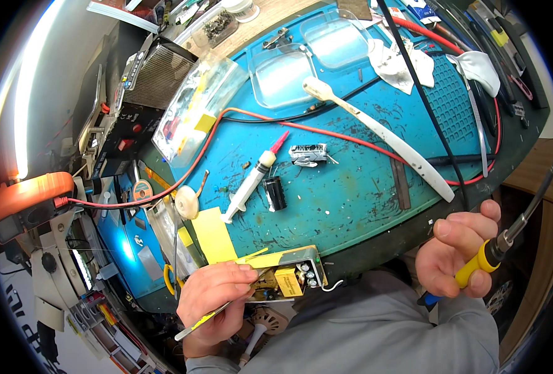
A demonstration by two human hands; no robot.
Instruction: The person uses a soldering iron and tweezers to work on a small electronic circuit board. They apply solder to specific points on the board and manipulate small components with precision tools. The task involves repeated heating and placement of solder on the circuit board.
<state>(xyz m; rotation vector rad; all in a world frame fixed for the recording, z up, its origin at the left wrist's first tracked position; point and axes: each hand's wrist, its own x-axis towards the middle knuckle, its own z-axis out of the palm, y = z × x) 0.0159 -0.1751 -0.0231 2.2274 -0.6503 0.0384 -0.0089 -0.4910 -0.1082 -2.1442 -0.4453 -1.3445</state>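
Note:
My left hand (211, 293) is closed around steel tweezers with yellow markings (203, 321) and the near end of a power supply board (289, 282) in an open casing, with a yellow transformer and capacitors, at the bench's front edge. My right hand (451, 249) grips a yellow-and-blue handled tool (476, 268), probably a soldering iron, its metal shaft pointing up and right. On the blue mat (326, 212) beyond lie a syringe with a pink tip (251, 184), a black capacitor (275, 193), a silver-wrapped one (307, 154) and a yellow paper (213, 234).
A white brush (389, 140), red and black cables (351, 134), clear trays (279, 75), a parts bag (189, 118) and crumpled white wipes (398, 65) cover the back. An orange meter (27, 206) and stacked equipment (120, 143) stand left. More tools (501, 43) line the right edge.

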